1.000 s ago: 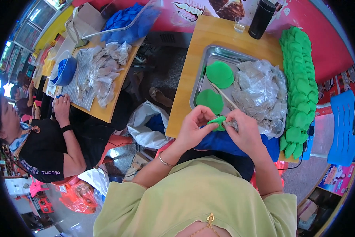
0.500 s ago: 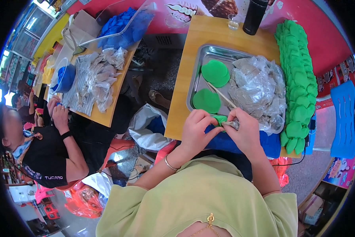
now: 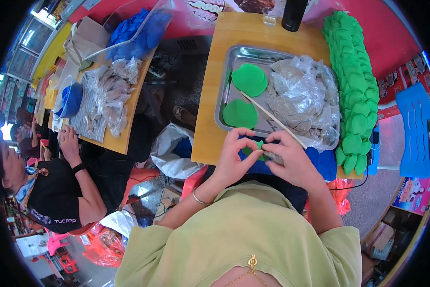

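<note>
Pinching a small green piece [image 3: 260,144] between the curled fingertips of our left hand [image 3: 235,157] and right hand [image 3: 294,160], we hold it near seven o'clock of the metal tray [image 3: 220,107]. A greyish lump [image 3: 274,158], partly hidden, sits under our right fingers. Inside the tray, we see green discs [image 3: 240,114] toward nine o'clock, plastic bags [image 3: 303,91] toward three, and a stick [image 3: 274,118] between.

Mid-frame, your left hand [image 3: 239,155] and right hand [image 3: 291,159] cover most of that green piece [image 3: 260,144], part of the grey piece [image 3: 275,159] too! Up top, the edge clips the black bottle [image 3: 293,15].
</note>
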Available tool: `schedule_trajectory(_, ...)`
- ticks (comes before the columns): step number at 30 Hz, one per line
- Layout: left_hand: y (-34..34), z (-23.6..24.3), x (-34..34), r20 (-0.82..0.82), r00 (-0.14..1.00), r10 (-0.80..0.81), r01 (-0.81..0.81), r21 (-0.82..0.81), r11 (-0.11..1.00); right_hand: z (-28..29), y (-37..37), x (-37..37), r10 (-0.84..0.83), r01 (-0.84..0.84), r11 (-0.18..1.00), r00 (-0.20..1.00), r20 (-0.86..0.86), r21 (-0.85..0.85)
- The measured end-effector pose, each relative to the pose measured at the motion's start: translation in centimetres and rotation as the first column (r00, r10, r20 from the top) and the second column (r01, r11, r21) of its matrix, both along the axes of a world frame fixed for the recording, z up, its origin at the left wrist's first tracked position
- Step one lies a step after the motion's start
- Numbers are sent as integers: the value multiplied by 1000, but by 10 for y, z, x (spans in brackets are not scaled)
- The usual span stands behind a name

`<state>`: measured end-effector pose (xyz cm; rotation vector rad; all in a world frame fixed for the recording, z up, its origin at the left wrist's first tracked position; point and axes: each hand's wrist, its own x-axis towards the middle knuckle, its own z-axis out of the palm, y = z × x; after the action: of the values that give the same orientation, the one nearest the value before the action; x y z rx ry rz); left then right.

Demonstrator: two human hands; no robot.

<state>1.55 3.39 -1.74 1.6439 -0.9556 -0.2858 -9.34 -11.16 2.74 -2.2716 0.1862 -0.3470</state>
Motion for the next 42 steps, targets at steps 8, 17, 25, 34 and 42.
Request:
schedule_trajectory(8,7,7,-1,-329,907,-262,273,-15,962,3,-1,-4,-2,12,996,994,-109,91)
schedule_trajectory(17,10,3,-5,-724,664,-188,98,-165,981,1,-10,-4,-15,93,967,950,-312,237)
schedule_trajectory(25,11,-17,-4,-811,534,-238,20,-269,963,3,1,0,-43,21,945,997,59,327)
schedule_trajectory(34,3,-7,-5,-884,330,-331,-67,-372,926,-7,4,0,47,-50,983,999,17,179)
schedule_trajectory(42,-2,-1,-15,-784,600,-157,-17,-209,978,-15,13,6,-291,283,925,957,-7,255)
